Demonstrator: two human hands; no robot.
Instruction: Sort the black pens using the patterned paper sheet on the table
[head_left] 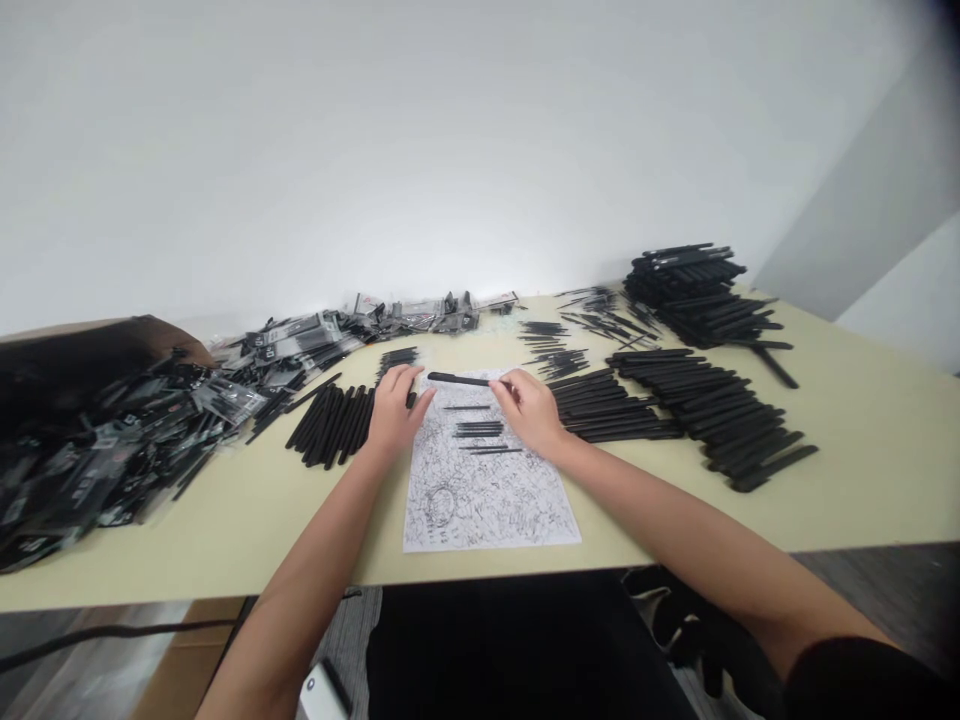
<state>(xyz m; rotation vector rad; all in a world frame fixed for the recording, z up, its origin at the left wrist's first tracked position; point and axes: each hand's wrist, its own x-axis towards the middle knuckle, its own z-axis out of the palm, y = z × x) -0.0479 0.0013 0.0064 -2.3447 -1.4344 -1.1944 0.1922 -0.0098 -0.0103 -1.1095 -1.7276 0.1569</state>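
Note:
A capped black pen (459, 379) lies almost level above a scribbled sheet of paper (495, 510), its right end pinched in the fingers of my right hand (529, 408). My left hand (396, 408) is close to the pen's other end, thumb and fingers apart. Whether it touches the pen tip I cannot tell. Under my left hand's outer side sits a row of black pens (330, 425). On the paper between my hands lie several thin dark pen refills (480, 430).
On the right are rows of black pens (712, 410), with a tall heap of pens (682, 280) behind. Loose refills (555, 350) lie beyond the paper. Plastic-wrapped packets (112, 460) cover the left of the table (862, 470), beside a dark bag (82, 365). A white wall stands behind.

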